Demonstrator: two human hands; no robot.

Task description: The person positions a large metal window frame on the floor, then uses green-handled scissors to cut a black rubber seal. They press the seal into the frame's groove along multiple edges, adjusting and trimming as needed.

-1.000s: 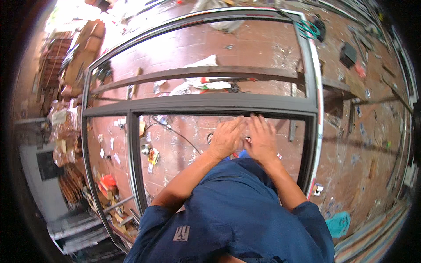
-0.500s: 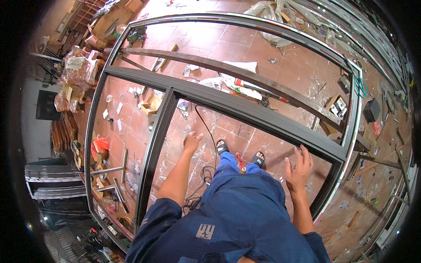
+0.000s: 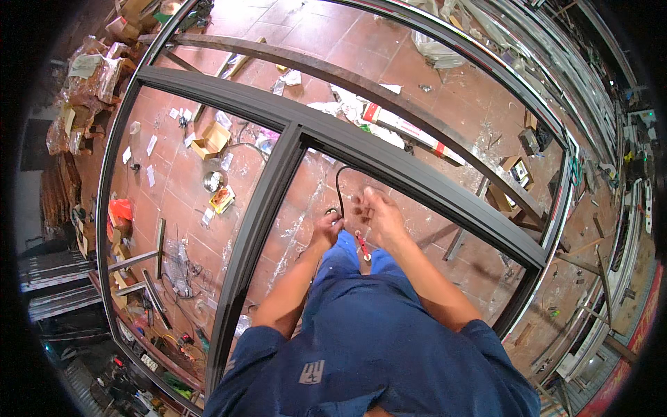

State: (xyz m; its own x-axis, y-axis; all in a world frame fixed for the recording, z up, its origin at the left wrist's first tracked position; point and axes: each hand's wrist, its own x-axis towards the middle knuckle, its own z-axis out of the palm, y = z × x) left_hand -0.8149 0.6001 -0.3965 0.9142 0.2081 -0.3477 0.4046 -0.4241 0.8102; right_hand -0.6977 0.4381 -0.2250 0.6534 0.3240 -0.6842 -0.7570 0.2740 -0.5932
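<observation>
My left hand [image 3: 326,228] is inside the lower right opening of a large dark grey metal frame [image 3: 243,201], its fingers curled in. A black cable [image 3: 340,187] runs down beside its fingertips; whether the hand touches it, I cannot tell. My right hand [image 3: 383,214] hovers just to the right, open and slightly blurred, with nothing visible in it. The two hands are close but apart, and neither touches the frame. A red tool [image 3: 362,244] with a ring end shows between my blue trouser legs. My feet are mostly hidden behind my hands.
The frame surrounds me, with a crossbar [image 3: 417,174] ahead and a long dark beam [image 3: 375,87] beyond it. An open cardboard box [image 3: 210,140] and a metal bowl [image 3: 213,181] lie on the tiled floor to the left. Long metal profiles [image 3: 556,90] are stacked at right.
My hands have come together in front of me: the right swung left from near the frame's crossbar, the left moved slightly right. The view has shifted, so the frame sits higher and further left.
</observation>
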